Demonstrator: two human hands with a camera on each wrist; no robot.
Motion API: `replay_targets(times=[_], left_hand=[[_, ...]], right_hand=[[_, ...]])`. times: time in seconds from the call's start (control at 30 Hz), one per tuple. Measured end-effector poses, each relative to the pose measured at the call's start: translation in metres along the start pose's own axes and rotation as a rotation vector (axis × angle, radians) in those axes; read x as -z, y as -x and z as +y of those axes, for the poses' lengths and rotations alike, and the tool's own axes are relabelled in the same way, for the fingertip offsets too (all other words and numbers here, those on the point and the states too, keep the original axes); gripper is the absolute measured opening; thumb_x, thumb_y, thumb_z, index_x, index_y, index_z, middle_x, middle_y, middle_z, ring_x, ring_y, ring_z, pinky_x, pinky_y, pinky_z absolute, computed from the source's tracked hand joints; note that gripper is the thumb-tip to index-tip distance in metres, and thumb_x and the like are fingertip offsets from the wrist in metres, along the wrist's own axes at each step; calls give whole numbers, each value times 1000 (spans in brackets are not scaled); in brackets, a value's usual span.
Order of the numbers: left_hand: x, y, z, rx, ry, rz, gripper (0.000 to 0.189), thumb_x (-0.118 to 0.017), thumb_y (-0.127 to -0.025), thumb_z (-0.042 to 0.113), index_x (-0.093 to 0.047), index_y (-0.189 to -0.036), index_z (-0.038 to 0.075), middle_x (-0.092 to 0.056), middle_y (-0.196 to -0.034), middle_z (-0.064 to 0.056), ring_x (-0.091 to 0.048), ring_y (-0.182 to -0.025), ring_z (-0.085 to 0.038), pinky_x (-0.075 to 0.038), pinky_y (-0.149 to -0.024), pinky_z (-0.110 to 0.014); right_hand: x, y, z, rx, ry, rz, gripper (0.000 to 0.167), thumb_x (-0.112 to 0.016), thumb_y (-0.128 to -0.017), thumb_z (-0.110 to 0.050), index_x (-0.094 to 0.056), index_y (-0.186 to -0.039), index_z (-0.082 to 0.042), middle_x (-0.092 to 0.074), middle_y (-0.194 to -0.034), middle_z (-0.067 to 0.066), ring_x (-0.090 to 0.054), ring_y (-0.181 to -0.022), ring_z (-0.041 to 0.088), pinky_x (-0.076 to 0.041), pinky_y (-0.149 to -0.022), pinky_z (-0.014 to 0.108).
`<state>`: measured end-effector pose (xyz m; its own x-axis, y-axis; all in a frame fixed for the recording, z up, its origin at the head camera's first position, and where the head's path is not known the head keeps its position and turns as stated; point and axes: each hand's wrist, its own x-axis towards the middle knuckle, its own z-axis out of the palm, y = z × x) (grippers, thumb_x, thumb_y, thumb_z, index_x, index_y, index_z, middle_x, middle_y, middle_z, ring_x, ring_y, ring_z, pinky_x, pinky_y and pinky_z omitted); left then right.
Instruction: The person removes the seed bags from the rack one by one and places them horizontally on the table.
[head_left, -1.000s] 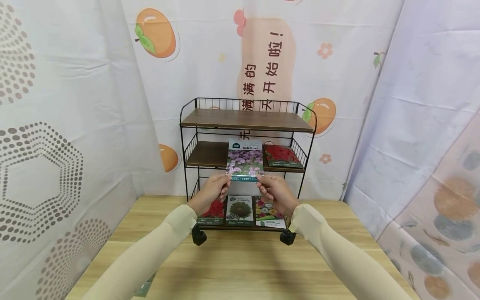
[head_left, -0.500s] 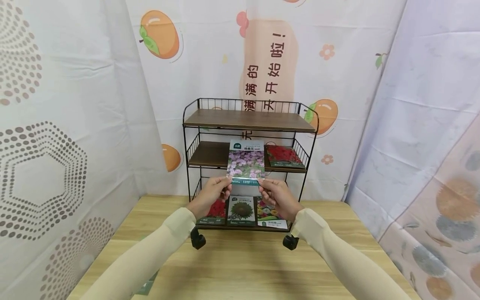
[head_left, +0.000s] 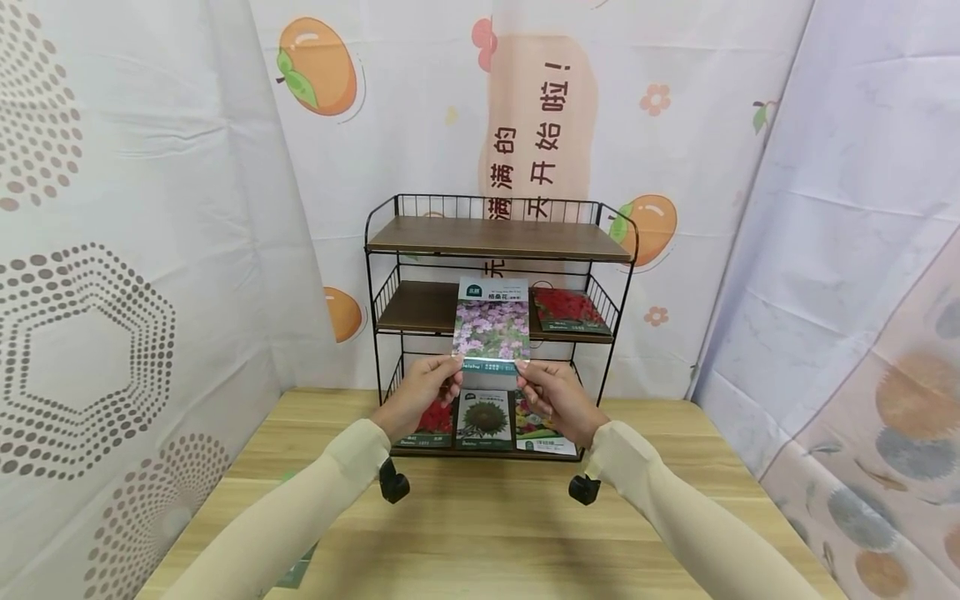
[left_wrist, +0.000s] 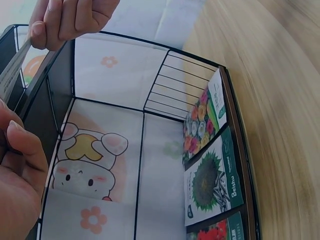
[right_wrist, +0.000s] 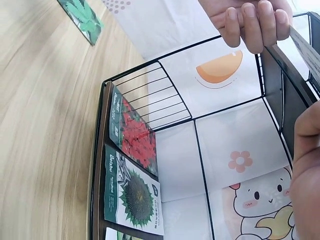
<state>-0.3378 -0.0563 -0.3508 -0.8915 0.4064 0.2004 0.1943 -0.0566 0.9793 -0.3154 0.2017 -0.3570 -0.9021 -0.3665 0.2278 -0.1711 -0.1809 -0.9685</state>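
Note:
Both hands hold a seed packet [head_left: 492,327] with purple flowers on its front, tilted and overlapping the rack's middle shelf [head_left: 415,307] in the head view. My left hand [head_left: 420,390] pinches its lower left corner between thumb and fingers. At the lower right corner, my right hand [head_left: 558,396] pinches it the same way. To the right on that shelf lies a red-flower seed packet [head_left: 572,310]. Below, the bottom shelf bears a red-flower packet [right_wrist: 135,137], a sunflower packet [left_wrist: 210,180] and a mixed-flower packet [head_left: 542,432]. Only the held packet's edge shows in the wrist views.
The black wire rack has a brown top shelf [head_left: 498,237] above the hands and black feet [head_left: 582,489] on the wooden table [head_left: 465,533]. Another green packet [right_wrist: 82,20] lies on the table, partly behind the left sleeve [head_left: 300,492]. Printed curtains [head_left: 420,108] surround the table.
The purple-flower packet's lower edge and both hands have come down slightly in the head view. Both hands keep their grip, and the whole scene has shifted a little to the right.

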Motion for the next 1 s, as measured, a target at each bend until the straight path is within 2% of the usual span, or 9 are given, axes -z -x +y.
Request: replay_targets(times=[0.1, 0.27, 0.4, 0.63, 0.73, 0.83, 0.9, 1.0], left_hand=[[0, 2, 0, -10, -21, -11, 36, -52, -110, 30, -61, -87, 4, -59, -78, -4, -50, -65, -13, -45, -59, -25], [1, 7, -1, -23, -48, -36, 37, -51, -110, 30, -60, -86, 3, -58, -77, -5, -50, -65, -14, -45, -60, -24], [3, 10, -1, -25, -53, -46, 38, -52, -110, 31, -59, -85, 5, -57, -76, -5, -50, -66, -14, -44, -59, -25], [7, 17, -3, -33, -49, -57, 44, -54, -109, 36, -57, -85, 0, -55, -75, -6, -50, -65, -16, -43, -58, -25], [8, 21, -4, -32, -48, -62, 45, -55, -108, 38, -57, -84, 0, -56, -74, -6, -51, -65, -16, -43, -57, -25], [10, 24, -4, -28, -45, -68, 49, -54, -108, 39, -56, -85, -4, -57, -73, -5, -51, -63, -15, -42, -55, -24], [10, 25, -4, -31, -44, -77, 51, -54, -109, 38, -54, -87, -8, -57, -73, -4, -51, -63, -14, -42, -55, -24], [11, 28, -3, -39, -44, -90, 51, -54, -109, 38, -53, -87, -8, -56, -72, -4, -50, -62, -14, -41, -55, -24]], right_hand=[[1, 1, 1, 5, -2, -16, 36, -58, -107, -32, -65, -84, -5, -54, -63, 1, -34, -42, 7, -17, -48, 35], [0, 5, 2, -2, -14, -26, 37, -60, -106, -33, -64, -85, -4, -54, -64, 0, -35, -42, 6, -17, -44, 32], [-2, 8, 2, 11, 22, -36, 38, -59, -107, -33, -64, -84, -4, -52, -62, 0, -34, -42, 6, -17, -47, 36], [-5, 10, 3, 50, 85, -70, 42, -54, -109, -31, -54, -80, 0, -38, -58, -2, -31, -44, 8, -27, -46, 30], [-7, 11, 4, 50, 103, -74, 43, -54, -109, -32, -54, -80, -1, -36, -57, -3, -30, -44, 9, -32, -48, 30], [-9, 13, 4, 43, 115, -80, 42, -53, -109, -32, -55, -79, -3, -36, -56, -3, -30, -45, 10, -38, -51, 30], [-10, 14, 6, 43, 115, -88, 42, -52, -110, -32, -55, -79, -4, -37, -57, -3, -31, -45, 10, -38, -52, 30], [-11, 14, 8, 61, 106, -100, 41, -51, -110, -30, -54, -79, -4, -36, -57, -3, -30, -45, 10, -34, -50, 29]])
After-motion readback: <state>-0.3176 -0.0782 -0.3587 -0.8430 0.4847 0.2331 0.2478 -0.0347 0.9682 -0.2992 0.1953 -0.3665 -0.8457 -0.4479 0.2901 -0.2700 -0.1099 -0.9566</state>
